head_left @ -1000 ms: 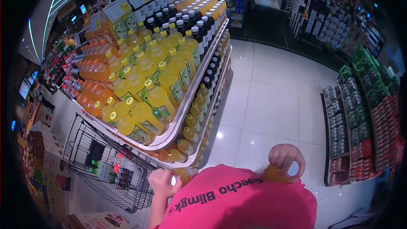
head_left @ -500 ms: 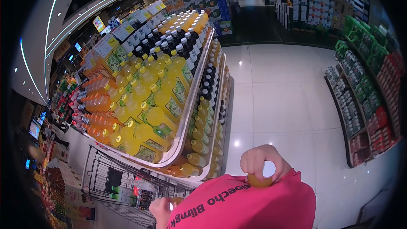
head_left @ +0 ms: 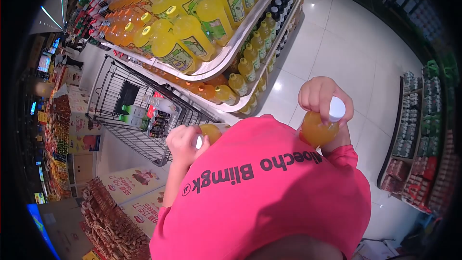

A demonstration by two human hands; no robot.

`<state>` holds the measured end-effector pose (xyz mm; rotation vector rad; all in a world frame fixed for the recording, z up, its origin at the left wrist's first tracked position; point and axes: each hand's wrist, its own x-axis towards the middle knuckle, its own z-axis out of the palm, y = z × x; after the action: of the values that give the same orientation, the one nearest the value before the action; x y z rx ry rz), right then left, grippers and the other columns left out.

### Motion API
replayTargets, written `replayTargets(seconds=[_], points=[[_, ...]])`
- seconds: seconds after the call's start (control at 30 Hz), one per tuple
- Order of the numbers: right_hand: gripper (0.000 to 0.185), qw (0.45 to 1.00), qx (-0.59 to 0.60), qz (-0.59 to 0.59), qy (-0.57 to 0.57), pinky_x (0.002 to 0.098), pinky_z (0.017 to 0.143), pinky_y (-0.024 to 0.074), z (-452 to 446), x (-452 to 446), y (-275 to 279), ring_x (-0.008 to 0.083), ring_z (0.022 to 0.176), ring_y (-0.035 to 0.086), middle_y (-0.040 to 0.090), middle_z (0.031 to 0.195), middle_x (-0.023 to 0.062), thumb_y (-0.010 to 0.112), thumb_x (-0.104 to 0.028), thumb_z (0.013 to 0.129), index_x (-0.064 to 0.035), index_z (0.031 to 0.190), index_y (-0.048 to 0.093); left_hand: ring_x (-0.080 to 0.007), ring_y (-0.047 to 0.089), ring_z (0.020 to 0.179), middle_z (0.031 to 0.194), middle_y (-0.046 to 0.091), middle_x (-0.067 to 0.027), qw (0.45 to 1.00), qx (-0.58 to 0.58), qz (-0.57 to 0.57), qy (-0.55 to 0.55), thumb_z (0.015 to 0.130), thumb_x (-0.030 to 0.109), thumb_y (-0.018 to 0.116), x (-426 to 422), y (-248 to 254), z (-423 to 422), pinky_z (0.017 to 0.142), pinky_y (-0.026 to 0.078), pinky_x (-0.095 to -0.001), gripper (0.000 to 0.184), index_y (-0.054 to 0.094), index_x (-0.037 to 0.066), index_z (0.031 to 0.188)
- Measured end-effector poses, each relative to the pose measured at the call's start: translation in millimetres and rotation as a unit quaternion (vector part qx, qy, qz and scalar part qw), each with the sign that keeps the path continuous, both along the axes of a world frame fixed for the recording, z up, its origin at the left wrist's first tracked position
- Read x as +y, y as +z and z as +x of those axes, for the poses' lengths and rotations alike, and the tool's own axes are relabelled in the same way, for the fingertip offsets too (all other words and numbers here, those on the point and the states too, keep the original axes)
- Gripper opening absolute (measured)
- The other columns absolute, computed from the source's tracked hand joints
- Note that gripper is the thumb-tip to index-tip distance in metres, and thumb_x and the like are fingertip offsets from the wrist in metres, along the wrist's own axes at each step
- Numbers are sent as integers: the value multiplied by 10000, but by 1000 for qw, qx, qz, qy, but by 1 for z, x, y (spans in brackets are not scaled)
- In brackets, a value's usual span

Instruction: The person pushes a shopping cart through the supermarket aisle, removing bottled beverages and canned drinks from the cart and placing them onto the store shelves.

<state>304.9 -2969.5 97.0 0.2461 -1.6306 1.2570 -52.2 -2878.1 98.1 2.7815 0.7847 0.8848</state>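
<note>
My left hand [head_left: 184, 143] is wrapped round the neck of an orange drink bottle [head_left: 211, 133] with a white cap, beside the pink shirt [head_left: 269, 183]. On the other side of the shirt, my right hand [head_left: 327, 98] grips a second orange drink bottle [head_left: 318, 129] just below its wide white cap. The shopping cart [head_left: 139, 106] stands beyond my left hand, with several bottles and small dark-labelled items in it. Yellow drink bottles [head_left: 192, 31] fill the display shelf ahead.
The display's pale rim [head_left: 207, 73] curves close to the cart. Shelves of packed cans [head_left: 409, 135] stand at the right, past the tiled floor [head_left: 298, 67]. Printed cartons [head_left: 127, 183] and stacked brown packets [head_left: 113, 219] are at the lower left.
The view has tipped downward, showing more of the shirt and cart. My right hand has shifted outward and up in the view, exposing more of its bottle. Both bottles are still held.
</note>
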Motion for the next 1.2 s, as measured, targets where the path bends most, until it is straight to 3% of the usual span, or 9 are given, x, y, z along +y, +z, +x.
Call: replayTargets(seconds=[0.37, 0.47, 0.73, 1.2], points=[[280, 1000, -21, 1, 9, 262, 395, 260, 14, 11, -8, 132, 387, 382, 485, 494, 6, 745, -243, 528, -40, 698, 652, -236, 496, 471, 521, 496, -50, 1000, -4, -15, 4, 560, 201, 712, -10, -18, -5, 462, 391, -343, 203, 568, 89, 649], [286, 1000, -19, -5, 4, 264, 395, 266, 18, 10, -9, 141, 383, 386, 478, 489, 11, 745, -246, 518, -39, 691, 652, -235, 490, 466, 544, 523, -53, 999, -12, -28, -12, 504, 147, 726, -12, -20, -2, 462, 391, -335, 240, 557, 72, 658], [258, 1000, -13, -13, -25, 259, 409, 282, 41, -9, -7, 145, 370, 378, 465, 477, 22, 743, -246, 504, -50, 645, 652, -212, 492, 458, 504, 498, -29, 999, -16, 4, -45, 588, 219, 680, -11, -20, 25, 436, 386, -330, 185, 540, 104, 625], [285, 986, 64, -131, -80, 245, 419, 243, 121, -31, -62, 122, 384, 328, 487, 472, 31, 730, -252, 447, -41, 611, 629, -180, 511, 489, 500, 466, 17, 988, 16, 5, -152, 660, 224, 676, -31, -15, 89, 442, 390, -321, 169, 530, 169, 595]])
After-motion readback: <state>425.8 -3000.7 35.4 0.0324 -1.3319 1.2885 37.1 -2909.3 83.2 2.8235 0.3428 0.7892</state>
